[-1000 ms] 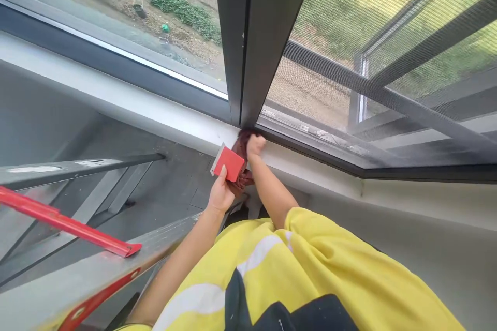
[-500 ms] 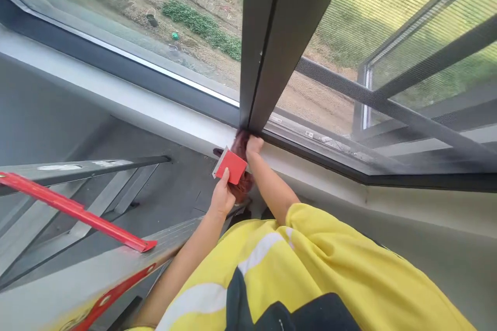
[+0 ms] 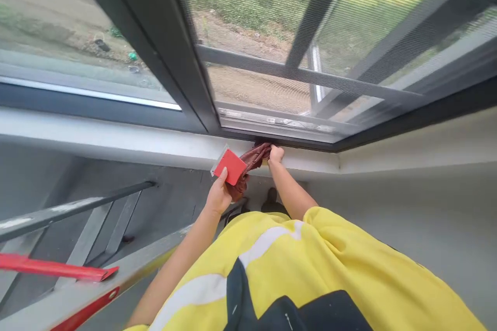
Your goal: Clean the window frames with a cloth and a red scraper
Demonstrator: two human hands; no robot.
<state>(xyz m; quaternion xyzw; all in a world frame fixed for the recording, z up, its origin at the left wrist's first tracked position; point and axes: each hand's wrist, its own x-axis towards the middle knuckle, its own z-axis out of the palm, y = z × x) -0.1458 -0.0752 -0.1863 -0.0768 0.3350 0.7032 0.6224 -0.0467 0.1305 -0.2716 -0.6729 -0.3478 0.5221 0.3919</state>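
Right hand [image 3: 276, 154] bunches a dark red rag [image 3: 251, 161] against the sill [image 3: 155, 146] under the window frame [image 3: 272, 126]; soft, light, best gripped wadded. Left hand [image 3: 218, 195] pinches a red scraper [image 3: 230, 166] by its lower edge; stiff, light, blade end uppermost.

Both arms reach forward; left hand [image 3: 218, 197] gripping, right hand [image 3: 276, 154] fisted, pressing.
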